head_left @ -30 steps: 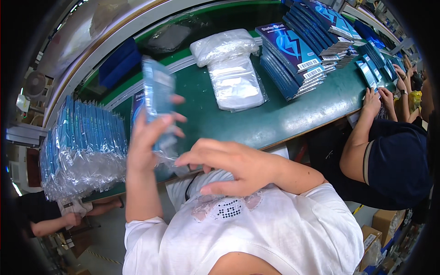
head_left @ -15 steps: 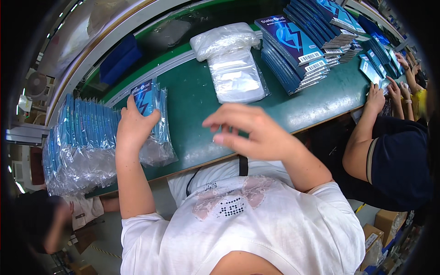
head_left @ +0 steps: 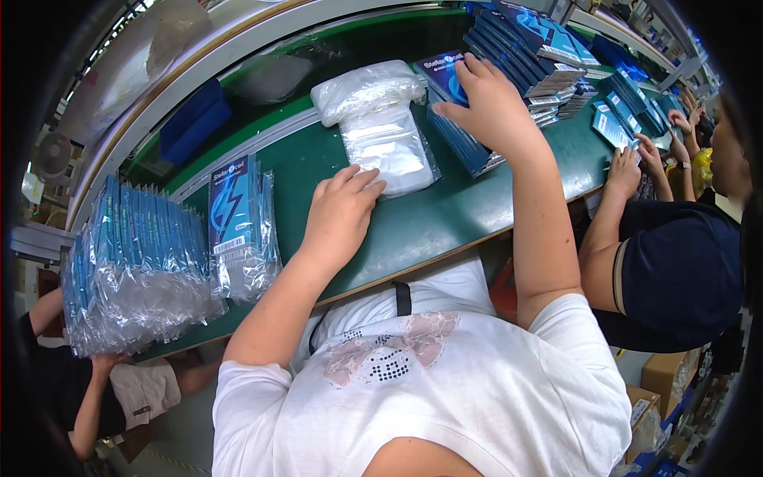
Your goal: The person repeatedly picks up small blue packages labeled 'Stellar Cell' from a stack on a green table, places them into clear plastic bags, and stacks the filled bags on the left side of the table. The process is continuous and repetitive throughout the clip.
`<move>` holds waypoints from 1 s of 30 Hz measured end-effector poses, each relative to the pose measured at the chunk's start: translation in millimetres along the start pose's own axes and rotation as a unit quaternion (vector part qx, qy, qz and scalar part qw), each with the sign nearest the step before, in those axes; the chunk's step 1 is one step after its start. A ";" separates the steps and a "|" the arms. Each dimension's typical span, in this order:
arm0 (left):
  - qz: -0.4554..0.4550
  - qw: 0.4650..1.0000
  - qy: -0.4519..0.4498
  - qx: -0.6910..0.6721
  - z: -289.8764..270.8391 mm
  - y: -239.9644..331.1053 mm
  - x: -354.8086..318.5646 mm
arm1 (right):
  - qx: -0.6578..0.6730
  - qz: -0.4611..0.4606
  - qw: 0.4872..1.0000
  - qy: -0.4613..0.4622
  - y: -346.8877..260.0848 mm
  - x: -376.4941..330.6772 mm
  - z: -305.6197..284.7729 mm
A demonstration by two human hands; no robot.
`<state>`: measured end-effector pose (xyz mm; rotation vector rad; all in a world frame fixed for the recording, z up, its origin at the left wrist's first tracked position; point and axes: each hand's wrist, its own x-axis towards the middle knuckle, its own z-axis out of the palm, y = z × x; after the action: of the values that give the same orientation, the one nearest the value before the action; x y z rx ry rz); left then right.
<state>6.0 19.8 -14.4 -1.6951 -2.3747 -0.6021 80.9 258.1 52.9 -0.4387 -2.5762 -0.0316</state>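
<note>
My left hand lies with fingers spread at the near-left edge of a stack of clear plastic bags, its fingertips touching the bags. My right hand reaches over a stack of flat blue boxes, fingers stretched and thumb apart. It partly covers the top box; whether its fingertips press on it is hard to see. To the left, a few bagged blue boxes lie with the front of the top one facing up. Beside them stands a long row of bagged blue boxes, packed upright.
More tall stacks of blue boxes stand at the back right. Further right a co-worker's hands are at work near opened stacks. A person is at the lower left. The green table's near edge runs before me.
My left hand has left the bagged boxes and moved right to the clear bags. My right hand has moved up and right to the blue stack. The bagged box now lies with its front uncovered.
</note>
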 end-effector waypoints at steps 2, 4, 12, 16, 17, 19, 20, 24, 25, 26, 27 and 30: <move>-0.016 1.000 -0.019 -0.015 5.2 -4.5 9.5 | 0.007 0.053 0.998 -0.041 -10.1 -6.1 -16.1; -0.017 0.999 -0.011 -0.028 7.7 -8.4 15.9 | 0.033 0.073 0.996 -0.043 -16.3 -13.3 -27.6; -0.027 0.984 0.112 -0.137 14.7 -14.2 12.8 | 0.479 0.020 0.875 0.067 -65.4 -65.4 -49.4; -0.020 0.965 0.179 -0.189 18.6 -15.5 15.1 | 0.879 0.200 0.351 -0.255 -51.4 -89.4 4.9; -0.018 0.968 0.160 -0.195 15.2 -13.8 17.9 | 0.868 0.259 0.356 -0.230 -57.7 -97.3 13.8; -0.019 0.970 0.142 -0.196 27.1 -23.3 19.1 | 0.871 0.216 0.370 -0.242 -53.5 -104.2 18.1; -0.005 0.962 0.166 -0.218 35.2 -26.1 23.1 | 0.839 0.221 0.449 -0.216 -48.4 -109.5 27.7; -0.051 0.951 0.128 -0.276 20.9 -24.0 16.3 | 0.815 0.160 0.501 -0.243 -59.4 -99.0 39.6; -0.056 0.946 0.149 -0.284 22.2 -21.2 16.3 | 0.826 0.159 0.479 -0.251 -58.6 -94.4 44.1; -0.077 0.947 0.150 -0.275 22.8 -25.0 12.7 | 0.836 0.159 0.459 -0.256 -60.1 -90.4 48.5; -0.090 0.947 0.148 -0.270 23.4 -28.6 12.6 | 0.833 0.166 0.461 -0.258 -59.8 -87.1 50.4; -0.169 0.925 0.141 -0.310 17.6 -33.9 14.3 | 0.824 0.185 0.466 -0.265 -56.4 -80.8 50.9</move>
<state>-28.9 30.1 -33.0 -1.2356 -2.4129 -1.6758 103.6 185.6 -28.0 -0.1232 -1.5407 2.7227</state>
